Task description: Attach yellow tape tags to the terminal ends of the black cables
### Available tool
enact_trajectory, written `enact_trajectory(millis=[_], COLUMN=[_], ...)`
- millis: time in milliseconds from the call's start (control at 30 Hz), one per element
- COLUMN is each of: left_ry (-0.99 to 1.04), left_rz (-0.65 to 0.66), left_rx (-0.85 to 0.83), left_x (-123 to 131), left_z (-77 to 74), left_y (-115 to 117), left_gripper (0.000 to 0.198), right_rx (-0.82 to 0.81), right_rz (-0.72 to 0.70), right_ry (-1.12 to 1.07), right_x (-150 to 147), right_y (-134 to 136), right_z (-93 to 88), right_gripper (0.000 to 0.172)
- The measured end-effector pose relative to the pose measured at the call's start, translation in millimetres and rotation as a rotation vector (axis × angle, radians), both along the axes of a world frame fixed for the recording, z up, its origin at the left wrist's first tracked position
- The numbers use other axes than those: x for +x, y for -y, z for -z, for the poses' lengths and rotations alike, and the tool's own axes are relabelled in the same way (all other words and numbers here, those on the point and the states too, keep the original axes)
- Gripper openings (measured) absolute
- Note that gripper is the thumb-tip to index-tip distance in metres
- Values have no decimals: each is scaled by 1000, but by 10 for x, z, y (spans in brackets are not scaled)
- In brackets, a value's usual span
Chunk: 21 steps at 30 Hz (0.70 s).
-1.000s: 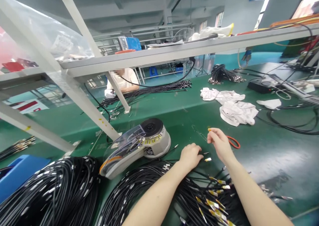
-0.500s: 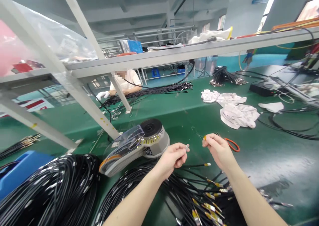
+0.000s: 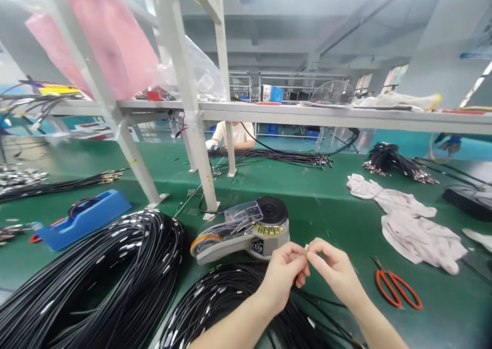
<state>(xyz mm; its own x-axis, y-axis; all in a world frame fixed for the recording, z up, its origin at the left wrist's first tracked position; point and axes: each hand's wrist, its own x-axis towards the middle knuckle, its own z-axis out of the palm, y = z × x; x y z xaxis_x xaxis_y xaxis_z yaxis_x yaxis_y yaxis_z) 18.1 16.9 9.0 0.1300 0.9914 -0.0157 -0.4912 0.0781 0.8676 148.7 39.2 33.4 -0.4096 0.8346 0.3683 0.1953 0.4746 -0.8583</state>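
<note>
A small connector [image 3: 306,247] is pinched between the left hand [image 3: 282,274] and right hand [image 3: 335,269], above the cables [image 3: 226,303] on the counter [image 3: 338,221]; if fumbled, it could be lost in the tangle.

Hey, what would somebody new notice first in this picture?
Huge coils of black cable fill the lower left of the green table. At centre, the left hand and right hand together pinch a small yellow-tipped piece, near the grey tape dispenser. Orange scissors lie to the right.
</note>
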Motion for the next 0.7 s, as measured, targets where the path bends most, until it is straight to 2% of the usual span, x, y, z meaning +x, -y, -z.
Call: enact_trajectory(millis=[200, 700], left_ry=[-84, -161], left_rz=[-80, -65], left_rx=[0, -9], left_x=[-50, -72], left_z=[20, 19], left_y=[-69, -69], left_gripper=[19, 21], right_rx=[37, 43], right_rz=[36, 62], right_ry=[-6, -15], right_x=[-66, -63], right_y=[-91, -118], right_z=[94, 164], right_gripper=[24, 24])
